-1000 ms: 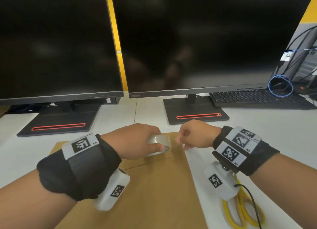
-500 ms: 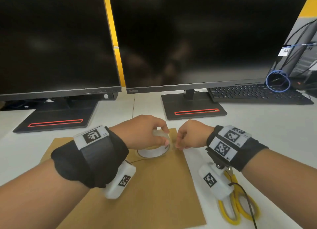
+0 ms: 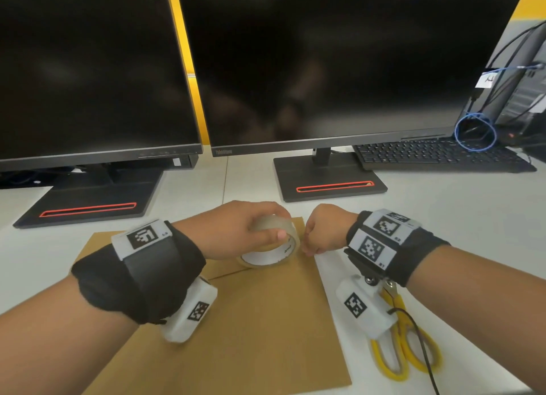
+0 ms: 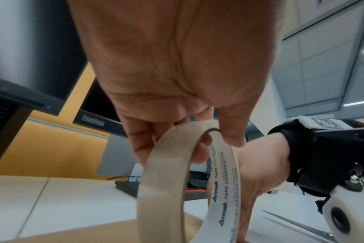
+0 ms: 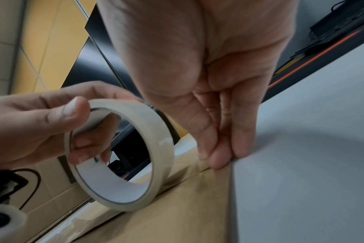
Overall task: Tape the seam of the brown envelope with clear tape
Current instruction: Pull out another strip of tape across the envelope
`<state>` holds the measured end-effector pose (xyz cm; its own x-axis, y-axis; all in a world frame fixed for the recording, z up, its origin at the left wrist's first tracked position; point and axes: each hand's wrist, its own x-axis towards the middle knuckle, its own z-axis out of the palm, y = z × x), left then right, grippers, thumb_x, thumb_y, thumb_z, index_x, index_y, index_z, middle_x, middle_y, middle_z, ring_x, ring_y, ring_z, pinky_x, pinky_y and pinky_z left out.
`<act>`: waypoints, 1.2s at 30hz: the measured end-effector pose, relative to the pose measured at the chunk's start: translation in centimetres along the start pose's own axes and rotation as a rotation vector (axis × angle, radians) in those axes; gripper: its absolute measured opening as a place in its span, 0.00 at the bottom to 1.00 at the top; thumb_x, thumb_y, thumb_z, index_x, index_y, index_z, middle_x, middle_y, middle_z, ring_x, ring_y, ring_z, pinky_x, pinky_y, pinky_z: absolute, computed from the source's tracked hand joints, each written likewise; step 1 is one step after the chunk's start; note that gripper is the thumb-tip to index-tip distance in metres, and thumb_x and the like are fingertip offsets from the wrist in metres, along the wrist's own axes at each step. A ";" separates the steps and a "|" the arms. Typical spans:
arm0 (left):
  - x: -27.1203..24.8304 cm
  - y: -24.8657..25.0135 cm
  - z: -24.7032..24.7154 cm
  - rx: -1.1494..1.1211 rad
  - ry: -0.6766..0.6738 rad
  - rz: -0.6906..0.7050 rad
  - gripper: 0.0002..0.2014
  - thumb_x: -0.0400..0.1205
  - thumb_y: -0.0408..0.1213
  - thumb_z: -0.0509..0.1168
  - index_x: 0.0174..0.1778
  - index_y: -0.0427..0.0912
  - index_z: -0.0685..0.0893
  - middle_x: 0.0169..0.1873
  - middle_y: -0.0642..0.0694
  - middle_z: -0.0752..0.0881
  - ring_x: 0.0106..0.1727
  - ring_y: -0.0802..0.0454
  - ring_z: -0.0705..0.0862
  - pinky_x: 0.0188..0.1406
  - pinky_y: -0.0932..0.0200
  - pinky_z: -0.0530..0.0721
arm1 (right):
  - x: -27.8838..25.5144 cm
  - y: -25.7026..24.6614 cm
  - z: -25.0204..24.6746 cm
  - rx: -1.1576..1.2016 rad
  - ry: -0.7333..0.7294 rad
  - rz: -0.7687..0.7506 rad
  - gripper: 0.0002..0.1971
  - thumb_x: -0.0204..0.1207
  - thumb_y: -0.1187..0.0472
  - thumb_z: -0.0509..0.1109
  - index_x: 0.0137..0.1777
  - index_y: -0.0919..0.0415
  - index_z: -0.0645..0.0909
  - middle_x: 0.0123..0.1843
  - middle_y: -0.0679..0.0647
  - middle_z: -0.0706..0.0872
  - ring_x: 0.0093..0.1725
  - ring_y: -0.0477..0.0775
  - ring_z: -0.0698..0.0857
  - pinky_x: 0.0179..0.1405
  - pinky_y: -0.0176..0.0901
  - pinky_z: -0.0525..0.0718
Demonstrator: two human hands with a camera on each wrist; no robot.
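Curled round the tape roll [image 3: 273,244], my left hand [image 3: 236,232] holds it with the thumb on the outer face and fingers through the core; the roll stands tilted, its lower edge touching the brown envelope [image 3: 251,320]. My right hand [image 3: 323,230] sits just right of the roll, fingertips [image 5: 216,157] pressed together and down on the envelope's right edge by the seam [image 3: 224,275]; I cannot tell whether a tape end is pinched under them. The envelope lies flat in the lower centre of the head view, on the white desk [image 3: 443,217], and the seam runs as a thin line from under the roll toward the left wrist. I count one roll, one envelope and one pair of yellow-handled scissors [image 3: 404,344], lower right, beside the envelope under my right wrist. Two dark monitors [image 3: 325,69] fill the top of the frame, and one keyboard [image 3: 437,155] lies at the right.
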<state>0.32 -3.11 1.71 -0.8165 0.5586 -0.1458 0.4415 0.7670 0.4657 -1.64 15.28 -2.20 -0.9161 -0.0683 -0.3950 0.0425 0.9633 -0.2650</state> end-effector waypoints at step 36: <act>1.0 4.6 2.3 0.956 -0.389 -0.056 0.11 0.85 0.36 0.56 0.42 0.43 0.83 0.37 0.52 0.82 0.43 0.51 0.82 0.47 0.58 0.80 | -1.1 -0.1 0.0 -0.129 0.120 -0.043 0.12 0.72 0.64 0.72 0.54 0.67 0.88 0.56 0.59 0.90 0.56 0.57 0.88 0.56 0.44 0.87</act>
<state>2.36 1.69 1.66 -0.7435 0.4473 -0.4971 0.6562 0.6310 -0.4137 -0.65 15.21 -1.75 -0.9574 -0.0859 -0.2757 -0.0420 0.9860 -0.1612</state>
